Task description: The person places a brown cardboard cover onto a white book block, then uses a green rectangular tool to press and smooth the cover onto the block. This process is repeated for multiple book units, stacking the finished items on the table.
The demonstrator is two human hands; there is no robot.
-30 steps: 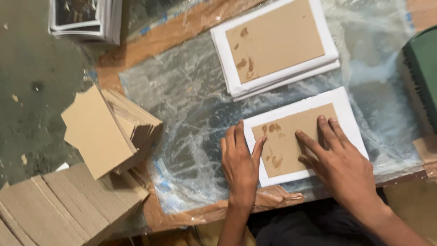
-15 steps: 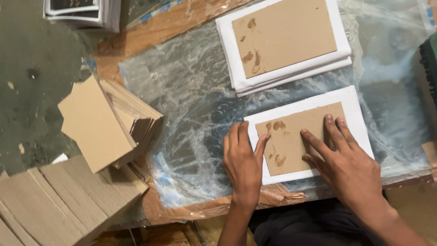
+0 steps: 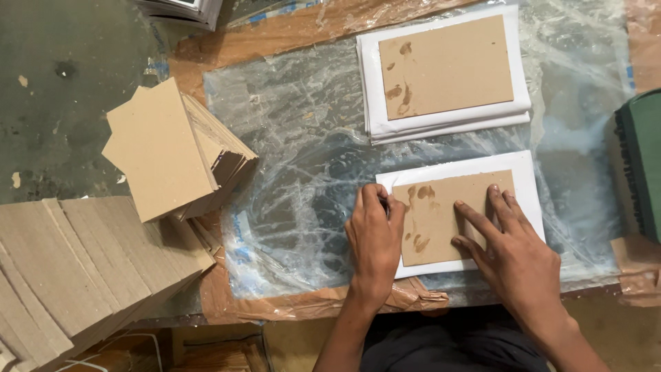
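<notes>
A brown cardboard panel (image 3: 441,210) with dark glue smudges lies on a white paper sheet (image 3: 527,180) at the near edge of the plastic-covered table. My left hand (image 3: 375,241) rests flat over the sheet's left edge, fingers together. My right hand (image 3: 513,251) presses flat on the panel's right part, fingers spread. Neither hand grips anything.
Behind lies a stack of white sheets (image 3: 372,89) topped by another smudged cardboard panel (image 3: 447,65). Stacks of brown boards (image 3: 172,151) stand at the left, with more boards (image 3: 76,269) at lower left. A dark green object (image 3: 644,165) sits at the right edge.
My left hand has shifted slightly right onto the sheet's left edge and its fingers have closed together. My right hand stays pressed on the panel.
</notes>
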